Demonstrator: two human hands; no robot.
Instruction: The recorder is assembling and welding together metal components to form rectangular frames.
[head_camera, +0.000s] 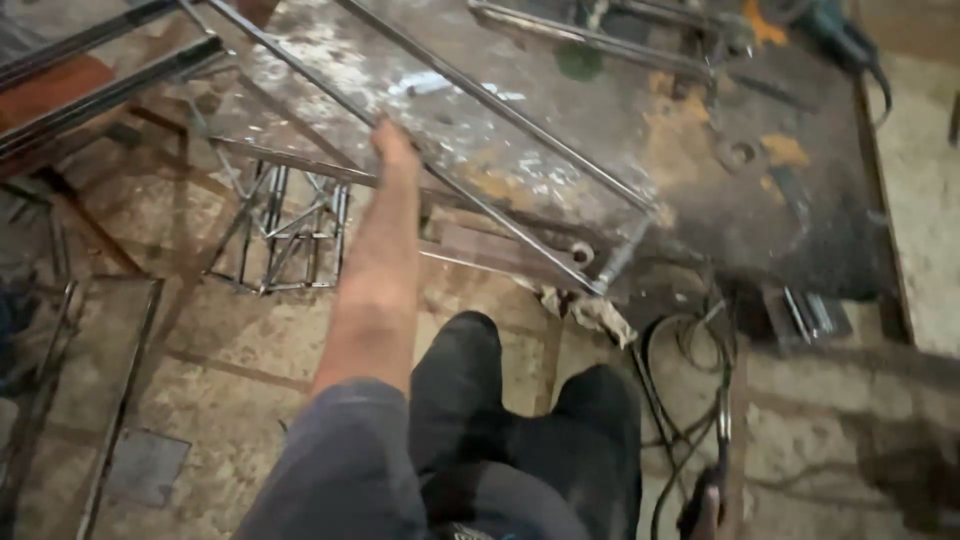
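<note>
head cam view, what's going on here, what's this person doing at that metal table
A person stands at a scuffed, rusty steel worktable. Their left hand grips a thin grey steel rod frame lying across the tabletop, at its near edge. Their right hand, low at the picture's bottom, holds a dark tool with black cables looping up toward the table. A small welded rod lattice sits on the tiled floor beneath.

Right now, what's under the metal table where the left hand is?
Below the table edge by the left hand: a welded rod lattice on the tiled floor. Farther under, the tabletop covers everything.
</note>
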